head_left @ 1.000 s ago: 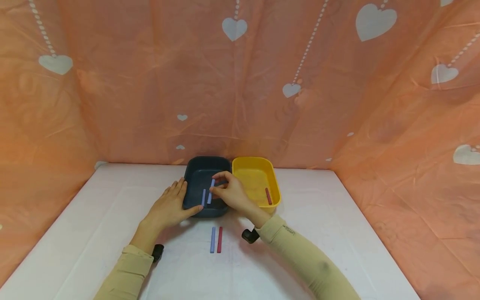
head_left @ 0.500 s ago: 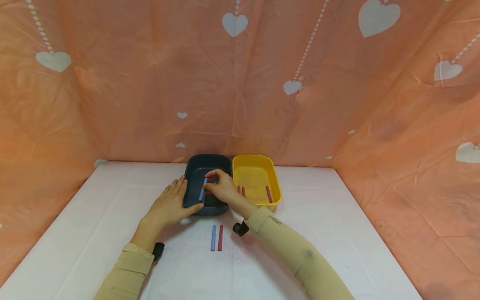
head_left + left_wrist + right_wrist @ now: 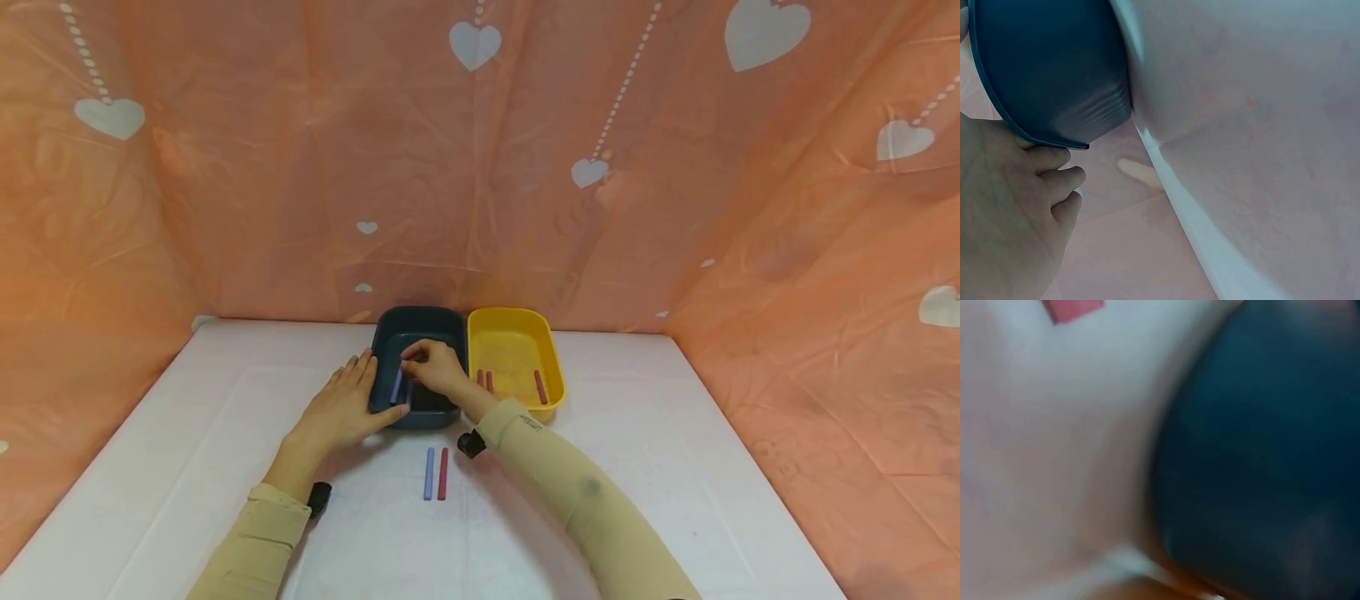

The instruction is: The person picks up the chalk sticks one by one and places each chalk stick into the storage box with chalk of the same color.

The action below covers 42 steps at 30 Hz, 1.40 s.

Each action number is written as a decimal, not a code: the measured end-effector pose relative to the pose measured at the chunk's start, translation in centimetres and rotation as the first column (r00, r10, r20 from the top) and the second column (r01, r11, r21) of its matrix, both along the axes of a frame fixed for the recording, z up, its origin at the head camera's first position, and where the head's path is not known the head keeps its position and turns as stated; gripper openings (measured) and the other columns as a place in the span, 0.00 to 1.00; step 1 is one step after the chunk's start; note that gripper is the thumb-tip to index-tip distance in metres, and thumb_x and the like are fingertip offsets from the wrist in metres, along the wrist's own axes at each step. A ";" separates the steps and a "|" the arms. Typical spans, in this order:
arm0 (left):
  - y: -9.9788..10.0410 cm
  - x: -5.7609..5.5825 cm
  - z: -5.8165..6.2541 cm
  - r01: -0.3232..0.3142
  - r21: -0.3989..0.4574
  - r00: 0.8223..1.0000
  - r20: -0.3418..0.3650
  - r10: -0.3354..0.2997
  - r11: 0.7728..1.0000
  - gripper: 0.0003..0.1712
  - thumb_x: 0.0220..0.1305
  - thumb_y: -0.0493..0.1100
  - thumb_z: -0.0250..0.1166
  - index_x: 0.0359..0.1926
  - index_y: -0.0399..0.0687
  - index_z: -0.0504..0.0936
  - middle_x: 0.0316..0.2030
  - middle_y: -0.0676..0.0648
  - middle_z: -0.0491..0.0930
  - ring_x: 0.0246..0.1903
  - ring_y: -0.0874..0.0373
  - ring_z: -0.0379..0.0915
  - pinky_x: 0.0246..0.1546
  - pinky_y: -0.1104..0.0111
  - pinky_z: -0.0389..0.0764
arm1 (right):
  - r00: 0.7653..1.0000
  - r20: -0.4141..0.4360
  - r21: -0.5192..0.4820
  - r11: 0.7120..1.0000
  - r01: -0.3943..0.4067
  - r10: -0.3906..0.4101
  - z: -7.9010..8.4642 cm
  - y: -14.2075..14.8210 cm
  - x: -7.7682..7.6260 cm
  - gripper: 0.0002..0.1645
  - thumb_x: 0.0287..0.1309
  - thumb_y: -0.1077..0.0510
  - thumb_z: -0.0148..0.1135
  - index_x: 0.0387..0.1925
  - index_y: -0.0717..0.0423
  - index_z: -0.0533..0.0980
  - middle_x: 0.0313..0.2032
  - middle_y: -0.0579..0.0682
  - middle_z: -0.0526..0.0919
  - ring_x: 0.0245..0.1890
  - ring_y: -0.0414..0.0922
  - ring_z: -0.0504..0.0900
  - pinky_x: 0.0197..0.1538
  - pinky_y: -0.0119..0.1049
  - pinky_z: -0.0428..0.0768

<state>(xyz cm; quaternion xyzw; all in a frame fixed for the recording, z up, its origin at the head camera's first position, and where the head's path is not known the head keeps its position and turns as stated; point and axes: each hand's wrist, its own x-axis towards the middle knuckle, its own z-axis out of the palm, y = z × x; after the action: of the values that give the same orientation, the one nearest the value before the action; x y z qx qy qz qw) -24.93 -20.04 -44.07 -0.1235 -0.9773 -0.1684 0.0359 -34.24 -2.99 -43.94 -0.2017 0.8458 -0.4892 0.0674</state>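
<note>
In the head view, my right hand (image 3: pixel 437 367) reaches over the dark blue tray (image 3: pixel 420 421) and pinches the upper end of a slim blue stick (image 3: pixel 395 387) between thumb and finger. A second blue stick (image 3: pixel 409 393) is just right of it in the tray, partly hidden. My left hand (image 3: pixel 341 404) rests flat against the tray's left rim, with its thumb at the front left corner. The left wrist view shows that palm and bent fingertips beside the tray wall (image 3: pixel 1054 69). In the right wrist view, the tray (image 3: pixel 1260 450) is blurred and the fingers do not show.
Against the dark tray's right side stands a yellow tray (image 3: pixel 516 315) holding red sticks (image 3: pixel 541 387). On the white table in front lie another blue stick (image 3: pixel 429 474) and a red stick (image 3: pixel 442 474). An orange curtain with hearts (image 3: pixel 337 167) rises behind the table.
My right hand has moved left within the dark tray, carrying the blue stick to the left of the other one. More red sticks in the yellow tray came into view. My left hand has stayed put.
</note>
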 end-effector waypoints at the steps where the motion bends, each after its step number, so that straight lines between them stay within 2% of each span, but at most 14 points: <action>1: 0.0 0.0 0.0 0.000 0.002 1.000 0.001 0.000 1.000 0.67 0.52 0.83 0.44 0.71 0.30 0.47 0.72 0.33 0.43 0.71 0.37 0.40 0.69 0.46 0.46 | 0.999 -0.037 0.042 0.999 0.006 -0.004 -0.1 -0.1 -0.1 0.09 0.58 0.58 0.64 0.41 0.55 0.82 0.32 0.46 0.85 0.27 0.36 0.82 0.32 0.28 0.81; 5: 0.0 0.1 0.0 -0.002 0.004 1.000 0.006 0.002 1.000 0.66 0.52 0.82 0.45 0.72 0.31 0.46 0.72 0.33 0.43 0.71 0.37 0.39 0.69 0.46 0.46 | 0.985 -0.170 0.191 0.981 0.030 0.003 -0.2 -0.2 -0.4 0.08 0.57 0.54 0.66 0.38 0.48 0.84 0.32 0.41 0.86 0.29 0.33 0.79 0.33 0.25 0.76; 9: 0.0 0.1 0.0 -0.003 0.000 1.000 0.004 0.003 1.000 0.65 0.53 0.81 0.46 0.72 0.31 0.47 0.72 0.34 0.43 0.71 0.37 0.39 0.69 0.46 0.46 | 0.973 -0.229 0.259 0.965 0.035 0.026 -0.3 -0.5 -0.8 0.08 0.57 0.51 0.66 0.38 0.46 0.85 0.33 0.39 0.86 0.32 0.33 0.80 0.37 0.25 0.76; 20: 0.0 0.0 -0.1 -0.006 0.004 1.000 0.006 0.006 1.000 0.65 0.53 0.81 0.45 0.72 0.32 0.46 0.73 0.35 0.42 0.71 0.39 0.39 0.69 0.47 0.46 | 0.972 -0.233 0.373 0.926 0.052 0.040 -0.7 -1.0 -1.8 0.10 0.60 0.50 0.63 0.41 0.45 0.85 0.37 0.39 0.86 0.40 0.37 0.81 0.47 0.30 0.76; 26: 0.0 0.0 -0.1 -0.005 -0.003 1.000 0.004 0.005 1.000 0.66 0.53 0.82 0.45 0.72 0.32 0.46 0.73 0.35 0.43 0.71 0.39 0.39 0.69 0.47 0.46 | 0.975 -0.219 0.407 0.912 0.052 0.042 -0.6 -1.2 -2.0 0.09 0.60 0.52 0.63 0.41 0.46 0.85 0.39 0.41 0.86 0.43 0.40 0.81 0.49 0.31 0.76; 42: -0.1 -0.2 0.0 -0.006 -0.016 1.000 -0.003 0.006 1.000 0.66 0.53 0.81 0.46 0.72 0.31 0.47 0.72 0.34 0.43 0.71 0.38 0.40 0.69 0.48 0.47 | 0.975 -0.219 0.415 0.907 0.067 0.028 -0.9 -1.4 -2.1 0.09 0.59 0.53 0.64 0.40 0.48 0.85 0.38 0.42 0.86 0.43 0.41 0.81 0.51 0.33 0.75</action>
<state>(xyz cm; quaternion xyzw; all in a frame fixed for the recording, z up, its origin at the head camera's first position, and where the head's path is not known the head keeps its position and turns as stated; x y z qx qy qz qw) -25.08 -20.13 -44.07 -0.1213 -0.9789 -0.1602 0.0366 -36.38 -4.35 -44.86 -0.2269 0.9353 -0.2713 0.0100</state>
